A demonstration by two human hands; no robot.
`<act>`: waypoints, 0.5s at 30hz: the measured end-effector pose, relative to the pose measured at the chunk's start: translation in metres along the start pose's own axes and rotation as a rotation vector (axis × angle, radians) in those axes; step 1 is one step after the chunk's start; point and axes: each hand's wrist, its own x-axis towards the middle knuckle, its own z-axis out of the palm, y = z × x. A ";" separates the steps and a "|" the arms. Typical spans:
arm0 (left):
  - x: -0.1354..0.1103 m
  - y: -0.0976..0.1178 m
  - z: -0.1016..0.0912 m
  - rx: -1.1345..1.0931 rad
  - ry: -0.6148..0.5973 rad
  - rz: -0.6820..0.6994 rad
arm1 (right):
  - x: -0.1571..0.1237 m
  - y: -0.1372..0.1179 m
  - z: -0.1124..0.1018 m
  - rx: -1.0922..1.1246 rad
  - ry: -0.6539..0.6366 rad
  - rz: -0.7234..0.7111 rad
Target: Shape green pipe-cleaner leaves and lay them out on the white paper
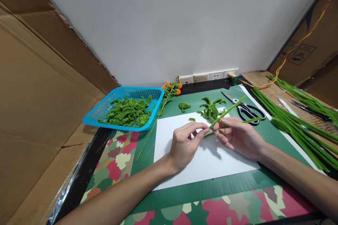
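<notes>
Farthest left of the white sheet (200, 168), a blue basket (91, 121) is sitting at the edge of the worktop (116, 161). It is holding a heap of shaped pipe-cleaner leaves (128, 112), which I am taking as the bulk of what is already made. Between the basket and the sheet's left edge, a flower spray (171, 89) with orange blossoms is lying with its long stem running down toward the near side. Over the middle of the sheet, the left hand (185, 146) is closing its grip, thumb against forefinger, on the near end of a green pipe cleaner (227, 110). Just beside it, the right hand (241, 137) is pinching the same piece in its fingertips. From the pinch two green legs are fanning out over the sheet's far right corner, so the piece seems to be mid-bend and not yet a leaf. At the sheet's far edge a few loose leaves (211, 109) are lying apart from the basket. Right of them, black-handled scissors (248, 111) are resting untouched. Well to the right of the sheet, a thick bundle of straight pipe cleaners (293, 126) is waiting unbent, which suggests plenty is left to shape.
</notes>
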 end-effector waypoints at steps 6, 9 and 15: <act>0.000 0.000 0.000 -0.101 -0.023 -0.129 | -0.001 0.002 -0.002 -0.027 -0.007 -0.023; 0.001 -0.001 0.001 -0.186 -0.026 -0.222 | -0.001 0.004 -0.005 -0.109 0.026 -0.098; 0.003 -0.002 0.002 -0.271 -0.074 -0.297 | -0.002 0.008 -0.003 -0.241 0.116 -0.237</act>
